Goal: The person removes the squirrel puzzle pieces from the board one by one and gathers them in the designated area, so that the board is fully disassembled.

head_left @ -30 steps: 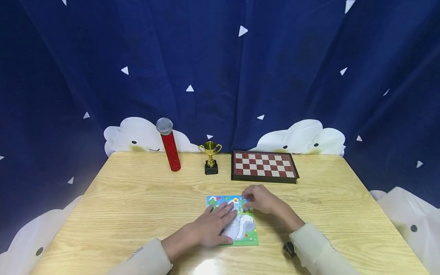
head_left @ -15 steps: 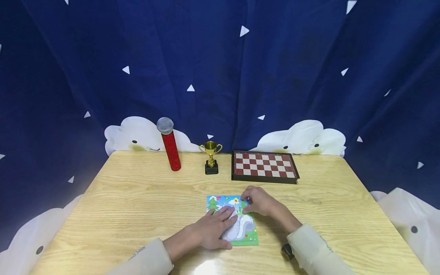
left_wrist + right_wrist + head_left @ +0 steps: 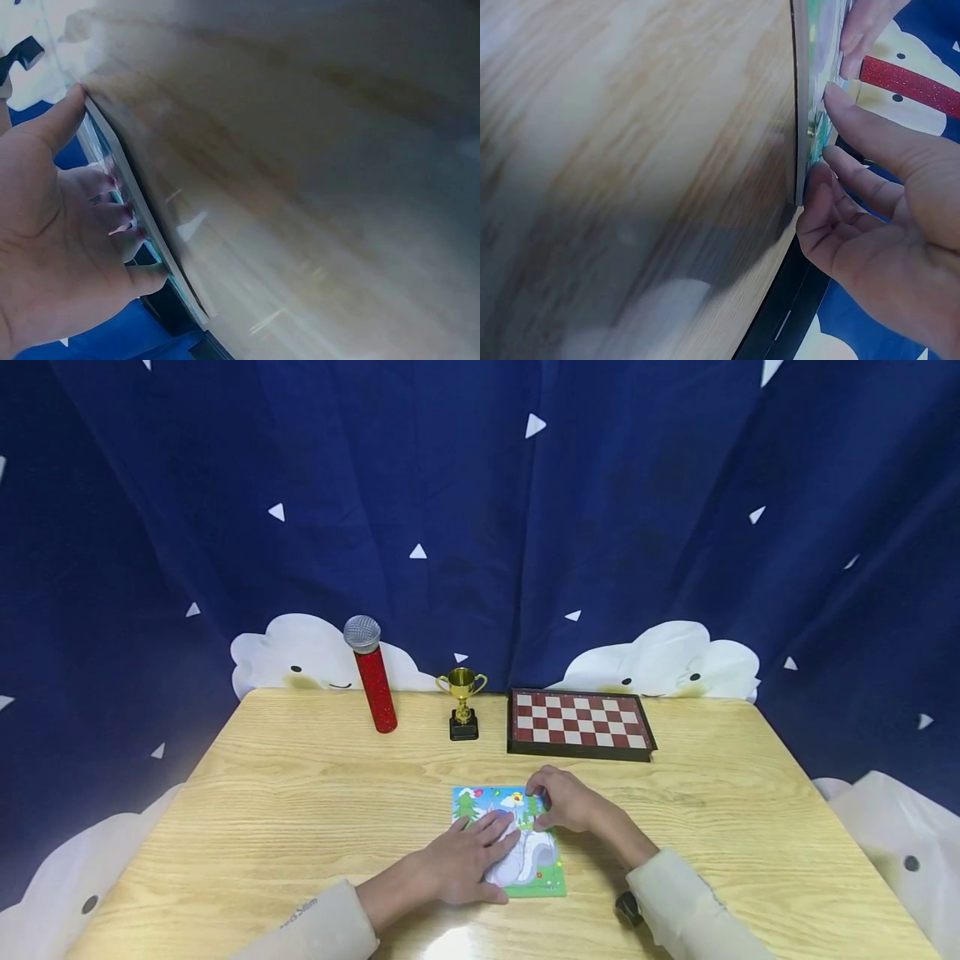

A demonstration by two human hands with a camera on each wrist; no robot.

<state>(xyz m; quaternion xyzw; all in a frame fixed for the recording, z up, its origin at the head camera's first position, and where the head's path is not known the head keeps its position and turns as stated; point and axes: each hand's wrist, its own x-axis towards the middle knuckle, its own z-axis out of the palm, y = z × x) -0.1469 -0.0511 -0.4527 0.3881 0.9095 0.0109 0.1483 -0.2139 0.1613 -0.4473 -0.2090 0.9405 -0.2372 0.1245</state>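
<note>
A jigsaw puzzle (image 3: 536, 868), showing a pale grey animal on grass with trees and flowers, lies flat on the table. My left hand (image 3: 461, 860) rests on its left part with fingers spread, hiding part of the picture. In the left wrist view, that hand (image 3: 67, 232) lies along the puzzle board. My right hand (image 3: 566, 797) touches the puzzle's upper right corner with bent fingers, the thumb apart from them. Seen from the right wrist, the thumb tip (image 3: 832, 94) meets the picture side and the fingers (image 3: 821, 180) bend at the board's corner; no lifted piece shows.
A red microphone (image 3: 375, 689) and a small gold trophy cup (image 3: 462, 693) stand at the back of the wooden table (image 3: 315, 793). Right of the cup lies a black-edged chessboard (image 3: 581, 722). A dark blue curtain (image 3: 465, 510) with white clouds hangs behind.
My right thumb has moved a little away from the fingers, down along the puzzle's right side. My left hand has slid slightly toward me, showing more of the picture's top.
</note>
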